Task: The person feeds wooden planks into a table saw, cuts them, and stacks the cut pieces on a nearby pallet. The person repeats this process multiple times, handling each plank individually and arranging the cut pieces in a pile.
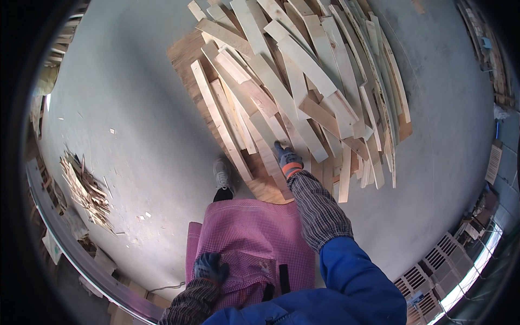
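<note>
1. Wooden boards [309, 65] lie in a loose, overlapping pile in front of me, most of them slanting from upper left to lower right.
2. Under them is a brown plywood sheet [265, 187], flat on the grey floor [141, 146]; its bare near end shows close to my apron.
3. My right hand [290, 156], in a dark glove with an orange cuff, reaches out to the near side of the pile and touches a board there. I cannot tell whether its fingers are closed around the wood or only resting on it.
4. My left hand [210, 268], gloved as well, is down at my purple checked apron [254, 222], away from the boards. I cannot tell whether it grips the cloth.
5. A pale shoe [222, 172] of mine stands just left of the plywood.
6. Well off to my left, a small heap of thin wood scraps [86, 189] lies on the floor.
7. Slatted grey crates [433, 265] sit to my lower right.
</note>
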Tool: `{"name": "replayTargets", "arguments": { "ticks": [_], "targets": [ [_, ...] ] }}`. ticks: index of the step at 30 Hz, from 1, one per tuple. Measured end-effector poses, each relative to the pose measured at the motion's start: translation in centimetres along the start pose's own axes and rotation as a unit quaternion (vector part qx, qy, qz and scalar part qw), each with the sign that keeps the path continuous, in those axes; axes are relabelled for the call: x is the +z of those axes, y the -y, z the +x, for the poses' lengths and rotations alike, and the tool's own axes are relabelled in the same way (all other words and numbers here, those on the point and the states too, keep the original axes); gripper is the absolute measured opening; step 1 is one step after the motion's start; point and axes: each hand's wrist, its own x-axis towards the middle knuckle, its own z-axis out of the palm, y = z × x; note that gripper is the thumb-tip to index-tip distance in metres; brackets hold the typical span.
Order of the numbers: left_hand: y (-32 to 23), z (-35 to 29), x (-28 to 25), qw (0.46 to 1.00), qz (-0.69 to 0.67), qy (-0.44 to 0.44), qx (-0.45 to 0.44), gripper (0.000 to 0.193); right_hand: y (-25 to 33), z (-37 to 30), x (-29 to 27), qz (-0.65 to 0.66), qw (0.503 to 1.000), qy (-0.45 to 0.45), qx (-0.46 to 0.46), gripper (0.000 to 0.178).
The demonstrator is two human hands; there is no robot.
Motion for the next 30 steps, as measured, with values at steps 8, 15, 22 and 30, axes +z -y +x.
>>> {"name": "replayTargets", "arguments": {
  "ticks": [8, 15, 22, 30],
  "targets": [
    [-0.5, -0.4, -0.2, 1.0, -0.017, -0.005, -0.014, 0.039, 1.5, -2.6, -15.1, 0.017, 0.874, -0.468, -0.131, 0.059],
    [-0.4, 0.0, -1.5, 1.0, -0.018, 0.016, -0.007, 0.041, -3.7, 2.2, -24.6, -0.143, 0.905, -0.396, 0.056, 0.084],
    [-0.3, 0.1, -2.4, 0.997, -0.02, 0.057, -0.048, 0.046, -2.3, 1.2, -22.6, -0.035, 0.89, -0.454, -0.004, 0.068],
    [0.2, 0.6, -3.3, 0.994, -0.049, 0.068, -0.064, 0.046, 6.6, -4.2, -12.2, 0.235, 0.836, -0.459, -0.189, 0.066]
  ]
}}
